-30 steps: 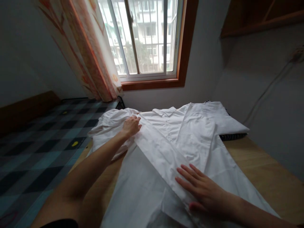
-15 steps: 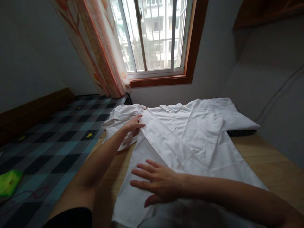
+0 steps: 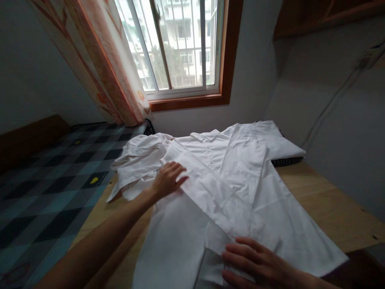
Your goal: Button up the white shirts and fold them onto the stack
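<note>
A white collared shirt lies spread out, its collar toward the window and both sleeves folded across the front. On the long sleeve's edge at the left side rests my left hand, fingers stretched and thumb apart. Lower down, my right hand lies flat with spread fingers over the shirt's near part, beside a shaded fold of cloth. Neither hand grips anything. The shirt's bottom edge is partly hidden by my right hand and cut off by the frame.
The shirt lies on a wooden board. Crumpled white cloth sits at its left, a folded white garment at the back right. A checked bed stands to the left, beneath a curtain and window.
My left hand has come nearer along the sleeve and flattened out. My right hand has moved right and down onto the cloth. The view has shifted to the right.
</note>
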The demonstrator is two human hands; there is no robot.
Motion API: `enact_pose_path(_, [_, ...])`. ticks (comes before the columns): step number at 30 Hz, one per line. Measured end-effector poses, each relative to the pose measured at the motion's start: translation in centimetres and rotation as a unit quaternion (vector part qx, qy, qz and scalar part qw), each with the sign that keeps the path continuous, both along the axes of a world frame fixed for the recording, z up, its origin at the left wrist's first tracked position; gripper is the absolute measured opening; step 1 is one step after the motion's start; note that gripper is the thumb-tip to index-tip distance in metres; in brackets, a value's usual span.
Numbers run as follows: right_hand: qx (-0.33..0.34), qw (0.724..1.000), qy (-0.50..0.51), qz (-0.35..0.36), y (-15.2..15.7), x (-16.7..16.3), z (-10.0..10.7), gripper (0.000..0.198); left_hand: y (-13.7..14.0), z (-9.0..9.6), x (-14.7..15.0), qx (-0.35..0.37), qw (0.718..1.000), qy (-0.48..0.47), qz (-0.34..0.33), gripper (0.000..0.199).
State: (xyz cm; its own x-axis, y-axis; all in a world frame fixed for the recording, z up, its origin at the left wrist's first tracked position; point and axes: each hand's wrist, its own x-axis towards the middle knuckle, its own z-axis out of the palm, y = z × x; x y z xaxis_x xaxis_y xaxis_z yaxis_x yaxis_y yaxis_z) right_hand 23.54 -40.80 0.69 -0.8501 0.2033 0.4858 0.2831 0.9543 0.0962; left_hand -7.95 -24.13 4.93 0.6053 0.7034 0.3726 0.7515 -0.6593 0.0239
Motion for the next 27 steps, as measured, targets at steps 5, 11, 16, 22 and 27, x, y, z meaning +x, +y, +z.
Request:
enact_pose_path(5, [0.017,0.995,0.018,-0.095,-1.0,4.6,-1.9,0.031,-12.5,-1.3,4.5,-0.224,0.955,0.083,-0.178,0.051])
enact_pose_path(11, [0.001,0.994,0.038,-0.099,-1.8,4.6,-2.3,0.025,-15.6,-2.3,6.9,-0.335,0.942,-0.006,-0.005,0.053])
enact_pose_path(16, [-0.055,0.99,0.074,-0.109,-2.0,4.3,-3.2,0.024,-15.6,-3.4,7.0,-0.317,0.922,-0.224,0.0,0.057])
enact_pose_path(22, [-0.279,0.92,0.227,-0.158,-1.9,4.9,-2.8,0.014,-16.1,-2.7,8.6,-0.219,0.916,-0.194,-0.276,0.021])
enact_pose_path(27, [-0.256,0.945,0.175,-0.101,-1.8,4.9,-2.4,0.01,-15.7,-2.2,7.5,-0.072,0.918,-0.163,-0.355,0.009])
